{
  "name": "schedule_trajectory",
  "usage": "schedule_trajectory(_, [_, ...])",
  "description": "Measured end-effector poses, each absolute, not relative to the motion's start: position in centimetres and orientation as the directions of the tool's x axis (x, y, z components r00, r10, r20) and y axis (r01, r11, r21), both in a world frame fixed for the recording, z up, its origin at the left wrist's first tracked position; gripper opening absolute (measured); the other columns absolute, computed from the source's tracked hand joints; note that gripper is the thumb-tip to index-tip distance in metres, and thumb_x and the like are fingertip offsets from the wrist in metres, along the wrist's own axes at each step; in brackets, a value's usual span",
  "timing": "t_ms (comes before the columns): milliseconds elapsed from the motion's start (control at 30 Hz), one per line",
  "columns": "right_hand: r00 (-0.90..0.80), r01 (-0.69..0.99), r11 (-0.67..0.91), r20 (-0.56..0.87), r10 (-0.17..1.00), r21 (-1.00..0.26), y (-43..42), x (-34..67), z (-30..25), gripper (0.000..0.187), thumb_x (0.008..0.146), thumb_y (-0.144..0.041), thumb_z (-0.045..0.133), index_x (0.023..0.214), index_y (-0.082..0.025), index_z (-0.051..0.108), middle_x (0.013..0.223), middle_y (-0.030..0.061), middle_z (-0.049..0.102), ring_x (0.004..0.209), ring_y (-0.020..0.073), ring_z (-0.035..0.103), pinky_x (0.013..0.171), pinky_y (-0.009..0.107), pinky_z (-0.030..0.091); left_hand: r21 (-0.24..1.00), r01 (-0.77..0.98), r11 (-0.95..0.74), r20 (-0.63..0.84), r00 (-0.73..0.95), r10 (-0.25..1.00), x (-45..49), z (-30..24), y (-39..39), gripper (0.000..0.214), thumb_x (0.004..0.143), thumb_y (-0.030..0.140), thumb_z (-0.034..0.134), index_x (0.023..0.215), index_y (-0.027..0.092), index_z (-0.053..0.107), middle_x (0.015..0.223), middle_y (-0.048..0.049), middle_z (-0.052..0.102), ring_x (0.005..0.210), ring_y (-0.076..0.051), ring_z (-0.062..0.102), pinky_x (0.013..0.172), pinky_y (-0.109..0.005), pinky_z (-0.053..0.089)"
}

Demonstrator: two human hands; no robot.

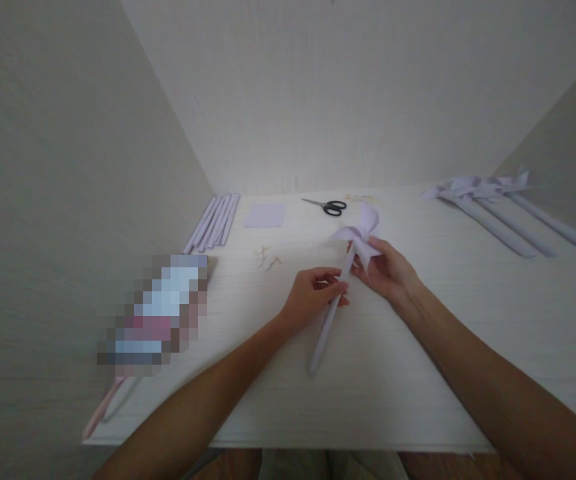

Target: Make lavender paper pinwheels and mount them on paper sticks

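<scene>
A pale lilac paper pinwheel [363,235] is held up over the white table, its rolled-paper stick [324,330] slanting down toward me. My left hand [315,293] is closed around the middle of the stick, thumb and fingers pinching it. Up at the pinwheel's head, my right hand [383,267] grips from the right, with fingers behind the blades and the top of the stick. Some of its fingertips are hidden by the paper.
Black-handled scissors [332,207] lie at the back, beside a lilac paper square [265,215]. Several rolled paper sticks [213,223] are stacked at left, above a blurred-out object [163,313]. Small twisted pieces [268,258] lie mid-table. Finished-looking pinwheels [488,193] rest at right. Walls enclose the table.
</scene>
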State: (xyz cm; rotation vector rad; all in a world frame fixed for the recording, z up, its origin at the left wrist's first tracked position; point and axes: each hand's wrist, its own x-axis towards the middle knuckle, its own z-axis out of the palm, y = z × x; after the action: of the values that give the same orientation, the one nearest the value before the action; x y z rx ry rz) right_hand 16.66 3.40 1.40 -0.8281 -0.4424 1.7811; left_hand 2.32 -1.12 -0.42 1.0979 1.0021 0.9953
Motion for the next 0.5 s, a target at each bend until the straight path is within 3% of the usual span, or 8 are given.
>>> schedule_trajectory(133, [-0.137,-0.718,-0.280,-0.265,0.954,-0.637,4.3,17.9,0.9,0.015,0.065,-0.013,0.057,0.078,-0.019,0.054,0.067,-0.0019,0.066,0.061,0.0119,0.061,0.059,0.023,0.053,0.993,0.041,0.107,-0.114,0.257,0.960,2.6,-0.7,-1.5,0.033,0.064,0.023,0.062,0.094,0.009,0.060,0.063,-0.0014,0.059,0.049,-0.010,0.059,0.047,-0.020,0.045])
schedule_trajectory(267, [-0.129,-0.720,-0.268,-0.255,0.958,-0.640,4.3,18.0,1.0,0.015,0.065,-0.014,0.057,0.079,-0.019,0.054,0.067,-0.0022,0.066,0.061,0.0127,0.062,0.057,0.024,0.054,0.982,0.187,0.022,-0.071,0.257,0.964,2.8,-0.7,-1.9,0.036,0.067,0.030,0.058,0.097,0.010,0.060,0.057,0.0000,0.057,0.042,-0.010,0.054,0.042,-0.021,0.042])
schedule_trajectory(500, [-0.106,-0.714,-0.270,-0.281,0.954,-0.645,4.0,17.8,1.2,0.010,0.066,-0.017,0.059,0.075,-0.019,0.056,0.060,-0.0030,0.064,0.055,0.0111,0.059,0.054,0.023,0.052,0.935,0.321,-0.150,0.064,0.261,0.963,2.9,-0.8,-2.1,0.025,0.070,0.026,0.053,0.089,0.012,0.058,0.047,0.0045,0.050,0.042,-0.007,0.046,0.045,-0.019,0.037])
